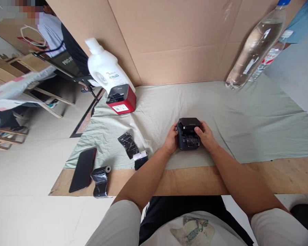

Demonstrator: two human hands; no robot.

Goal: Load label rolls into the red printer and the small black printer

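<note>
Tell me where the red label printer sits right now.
In the head view, the red label printer stands at the far left of the green cloth, directly in front of the white detergent bottle, well away from both hands on the black printer.

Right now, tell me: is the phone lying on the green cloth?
No, the phone lies on bare board, just off the green cloth.
</note>
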